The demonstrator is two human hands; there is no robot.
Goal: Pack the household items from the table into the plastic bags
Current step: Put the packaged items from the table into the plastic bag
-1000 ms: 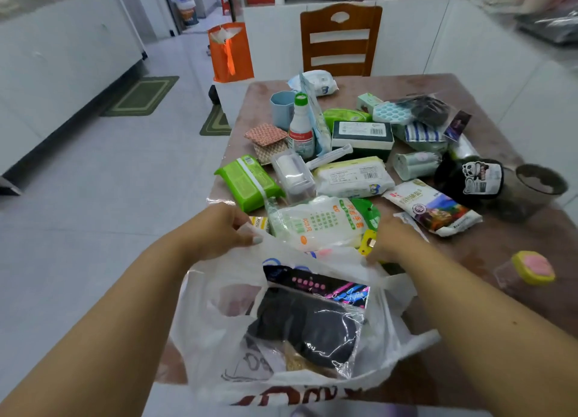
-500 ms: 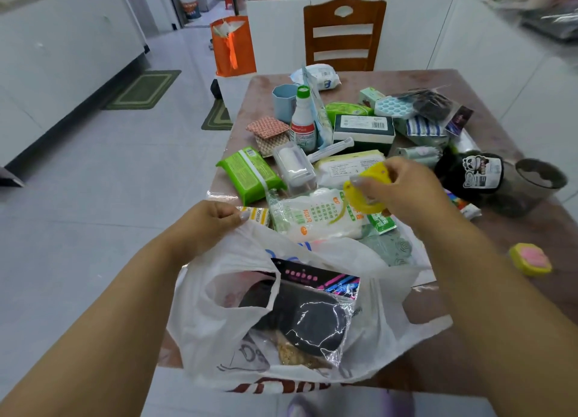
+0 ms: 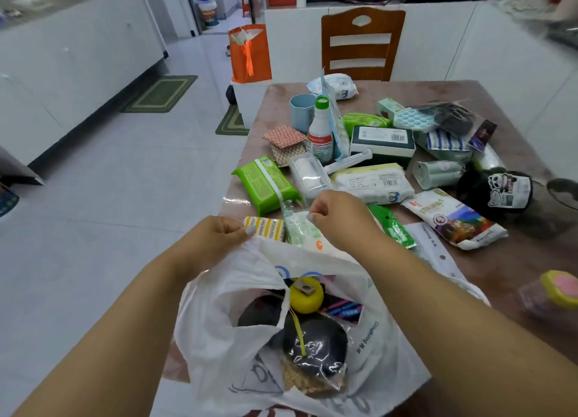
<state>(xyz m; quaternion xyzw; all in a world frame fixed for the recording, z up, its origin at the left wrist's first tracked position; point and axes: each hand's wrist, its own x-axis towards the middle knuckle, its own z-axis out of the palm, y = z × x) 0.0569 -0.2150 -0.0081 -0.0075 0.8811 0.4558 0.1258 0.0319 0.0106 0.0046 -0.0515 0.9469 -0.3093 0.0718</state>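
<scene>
Tape measure [image 3: 306, 295] in the bag [image 3: 219, 338] at table's [image 3: 516, 260] near edge, packets beyond.

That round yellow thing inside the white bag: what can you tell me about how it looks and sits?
The round yellow plastic disc looks like a small tape measure: smooth, glossy, with a grey tab on its top face and a thin yellow cord trailing down toward the viewer. It lies inside the open white plastic bag, resting on a black item wrapped in clear film, beside a dark printed packet. Neither hand touches it.
</scene>
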